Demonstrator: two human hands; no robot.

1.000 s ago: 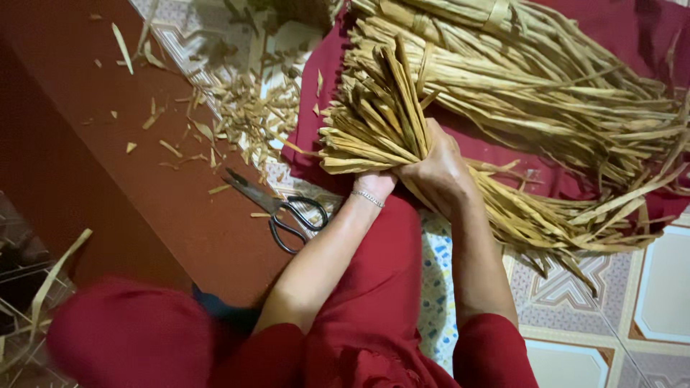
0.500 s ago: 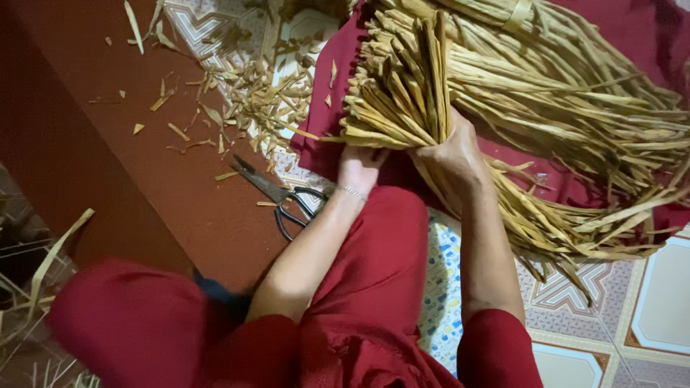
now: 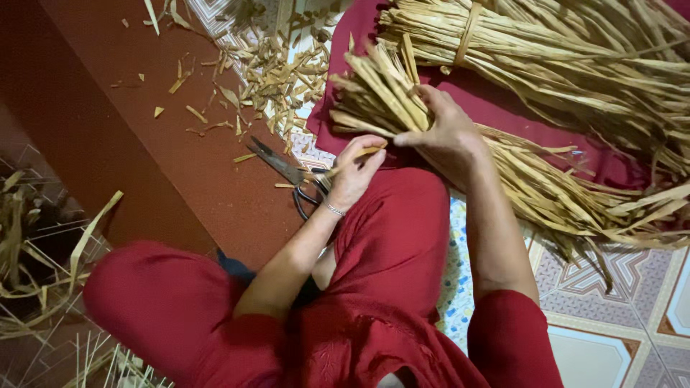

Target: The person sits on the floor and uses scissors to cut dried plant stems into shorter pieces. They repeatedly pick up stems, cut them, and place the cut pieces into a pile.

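— Where's the bundle of dried leaf strips [image 3: 402, 100]?
— Centre top, on the red cloth [image 3: 496, 104] — right hand [image 3: 445, 136] clamped around it.
— And the left hand [image 3: 353, 172]?
— Just beside, pinching one strip; scissors [image 3: 291, 176] lie under it.

We are seeing two hands: one left hand [image 3: 357, 172] and one right hand [image 3: 443, 138]. We are counting two bundles of dried leaf strips: one loose bundle [image 3: 503, 162] lying under the hands, and one tied bundle [image 3: 575, 65] lying behind it. One strip band [image 3: 468, 32] is going around the tied bundle. We are finding one pair of scissors [image 3: 291, 176], one thin bracelet [image 3: 335, 210] and one dark red cloth [image 3: 496, 104]. The cut bits [image 3: 277, 72] lying on the floor are too many for us to count.
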